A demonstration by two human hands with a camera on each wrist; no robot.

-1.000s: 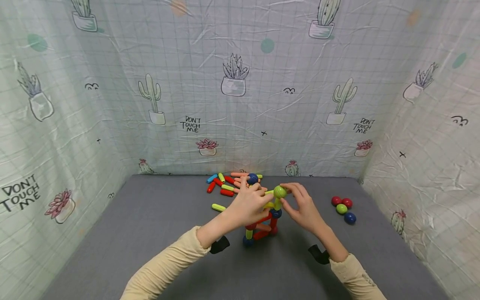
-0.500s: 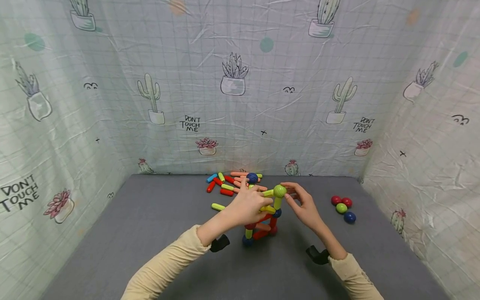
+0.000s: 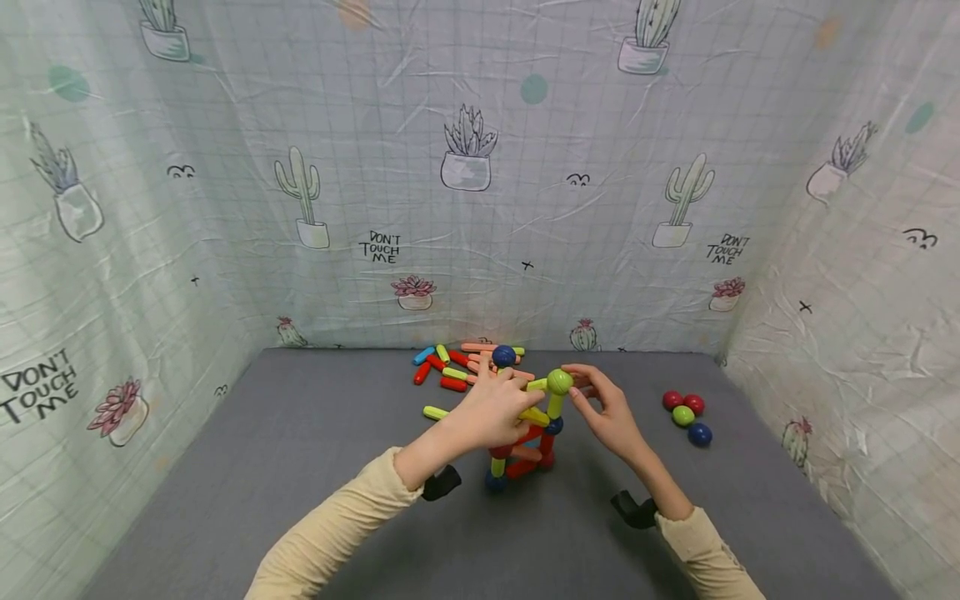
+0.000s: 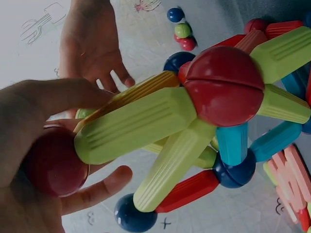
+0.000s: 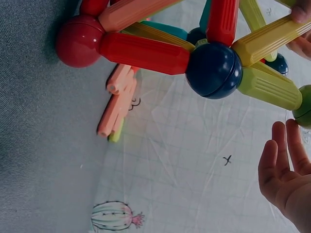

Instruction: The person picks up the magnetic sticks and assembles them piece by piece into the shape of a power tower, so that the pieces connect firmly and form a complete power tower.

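Observation:
A ball-and-stick structure point(image 3: 527, 450) of magnetic toy pieces stands upright on the table. My left hand point(image 3: 487, 408) reaches around its upper part, with the dark red ball point(image 4: 56, 162) against the palm. One left fingertip rests on the yellow stick point(image 5: 267, 41). My right hand point(image 3: 607, 412) is at the upper right of the structure, fingertips touching or very near the green ball point(image 3: 559, 382), without a grip around it. That ball caps a green stick point(image 5: 269, 88) set on a blue ball point(image 5: 214, 70). Another blue ball point(image 3: 503, 356) shows above my left hand, which hides the structure's left side.
Behind the structure lie loose sticks in red, pink, green and blue, including a blue stick point(image 3: 423, 357). A single green stick point(image 3: 435, 413) lies left of my left hand. Loose balls, among them a blue ball point(image 3: 700, 435), sit at the right. Patterned cloth point(image 3: 480, 233) encloses the grey table.
My right thumb has drawn back from the green stick to the right, leaving that stick in plain view. The left hand has stayed almost in place on the structure.

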